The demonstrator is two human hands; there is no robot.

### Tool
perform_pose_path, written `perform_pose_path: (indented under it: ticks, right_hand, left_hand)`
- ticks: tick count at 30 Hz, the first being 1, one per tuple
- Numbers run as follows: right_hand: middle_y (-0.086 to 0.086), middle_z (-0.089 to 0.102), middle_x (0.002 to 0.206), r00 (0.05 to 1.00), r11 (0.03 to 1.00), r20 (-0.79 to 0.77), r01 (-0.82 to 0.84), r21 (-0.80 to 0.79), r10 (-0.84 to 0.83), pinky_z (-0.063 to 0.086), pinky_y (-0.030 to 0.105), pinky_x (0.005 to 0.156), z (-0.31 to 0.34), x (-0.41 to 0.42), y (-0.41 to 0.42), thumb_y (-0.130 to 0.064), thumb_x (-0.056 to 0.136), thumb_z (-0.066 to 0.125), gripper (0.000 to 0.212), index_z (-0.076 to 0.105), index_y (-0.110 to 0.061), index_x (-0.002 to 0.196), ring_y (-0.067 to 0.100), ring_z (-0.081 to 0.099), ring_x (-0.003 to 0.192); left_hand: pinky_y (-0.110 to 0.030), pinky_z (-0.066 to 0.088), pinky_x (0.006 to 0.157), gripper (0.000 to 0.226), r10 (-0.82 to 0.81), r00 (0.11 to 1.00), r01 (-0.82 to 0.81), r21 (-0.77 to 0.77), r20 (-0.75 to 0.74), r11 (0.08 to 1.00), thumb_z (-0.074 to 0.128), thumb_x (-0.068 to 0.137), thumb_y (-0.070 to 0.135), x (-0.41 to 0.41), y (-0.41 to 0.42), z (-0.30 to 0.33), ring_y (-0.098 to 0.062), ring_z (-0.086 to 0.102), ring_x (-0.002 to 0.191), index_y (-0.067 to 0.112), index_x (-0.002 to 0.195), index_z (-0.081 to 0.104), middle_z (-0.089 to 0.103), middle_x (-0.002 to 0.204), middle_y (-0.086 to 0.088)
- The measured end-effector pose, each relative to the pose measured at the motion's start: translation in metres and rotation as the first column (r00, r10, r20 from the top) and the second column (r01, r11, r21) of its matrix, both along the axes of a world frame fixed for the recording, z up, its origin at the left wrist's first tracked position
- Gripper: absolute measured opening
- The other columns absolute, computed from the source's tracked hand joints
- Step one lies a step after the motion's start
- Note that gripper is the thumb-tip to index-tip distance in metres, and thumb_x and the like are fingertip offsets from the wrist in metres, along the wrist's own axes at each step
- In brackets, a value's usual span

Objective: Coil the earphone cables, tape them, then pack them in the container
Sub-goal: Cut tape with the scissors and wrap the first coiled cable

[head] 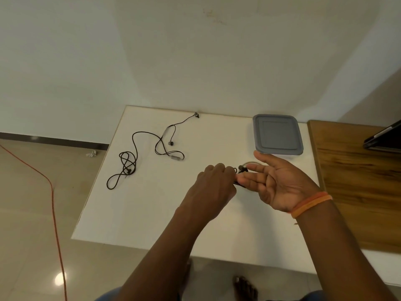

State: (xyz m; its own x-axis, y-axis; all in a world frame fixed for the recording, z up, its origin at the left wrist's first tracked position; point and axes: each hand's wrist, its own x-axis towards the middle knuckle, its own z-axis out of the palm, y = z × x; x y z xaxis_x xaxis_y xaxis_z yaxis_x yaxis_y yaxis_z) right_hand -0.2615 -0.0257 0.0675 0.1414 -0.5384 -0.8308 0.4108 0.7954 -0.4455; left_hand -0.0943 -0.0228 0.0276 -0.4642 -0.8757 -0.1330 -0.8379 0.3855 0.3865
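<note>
A loose black earphone cable (pixel 138 153) lies tangled on the white table (pixel 152 213) at the left. Over the table's middle, my right hand (pixel 280 183) is held palm up with straight fingers, and a second black earphone (pixel 241 170) is wound round them. My left hand (pixel 213 181) is curled at those fingertips and pinches that cable. The container (pixel 277 134), clear with a grey lid on it, stands at the back right. A roll of clear tape (pixel 251 163) peeks out behind my right fingers.
A wooden surface (pixel 355 192) adjoins the table on the right, with a dark flat device (pixel 384 137) at its far end. An orange cord (pixel 52 203) runs across the floor on the left. My feet show below the table's near edge.
</note>
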Motion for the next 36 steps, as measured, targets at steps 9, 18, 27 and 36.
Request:
perform_pose_path:
  ticks: [9,18,27,36]
  right_hand:
    - [0.007,0.074,0.096,0.949,0.990,0.282,0.137,0.036,-0.142,0.039,0.012,0.031,0.019,0.006,0.005,-0.035,0.079,0.064,0.041,0.062,-0.007,0.109,0.011,0.063,0.049]
    - [-0.014,0.060,0.123,0.447,0.349,-0.861,-0.788,-0.507,-0.242,0.036,0.014,0.098,-0.004,0.019,0.002,-0.005,0.070,0.069,0.054,0.065,-0.027,0.119,-0.004,0.048,0.115]
    - [-0.006,0.073,0.092,0.430,0.354,-0.897,-0.827,-0.437,-0.104,0.047,0.005,0.074,-0.014,0.017,0.003,-0.008,0.082,0.074,0.022,0.075,-0.019,0.101,0.001,0.066,0.081]
    - [0.005,0.073,0.085,0.665,0.553,-0.736,-0.664,-0.503,0.130,0.060,0.038,0.076,-0.012,0.012,0.001,0.001,0.087,0.059,0.016,0.069,-0.010,0.082,0.022,0.070,0.080]
  left_hand:
    - [-0.035,0.032,0.070,0.037,0.341,0.935,-0.350,-0.097,-0.098,0.932,0.023,0.087,-0.004,0.024,-0.019,0.005,-0.023,0.037,0.085,0.005,0.109,0.051,0.043,0.098,-0.008]
    - [-0.035,0.028,0.056,0.021,0.221,0.920,-0.165,0.192,-0.325,0.967,0.041,0.096,0.008,0.009,-0.016,0.003,-0.025,0.042,0.065,0.005,0.076,0.046,0.047,0.069,-0.006]
    - [-0.013,0.026,0.043,0.040,0.194,0.891,-0.010,0.409,-0.410,0.912,0.041,0.097,0.005,0.011,-0.009,0.014,-0.002,0.039,0.041,0.029,0.064,0.041,0.038,0.053,0.008]
    - [-0.021,0.029,0.052,0.023,0.170,0.884,0.108,0.543,-0.436,0.833,0.041,0.098,0.009,0.015,-0.008,0.015,-0.005,0.031,0.050,0.006,0.086,0.060,0.040,0.063,0.006]
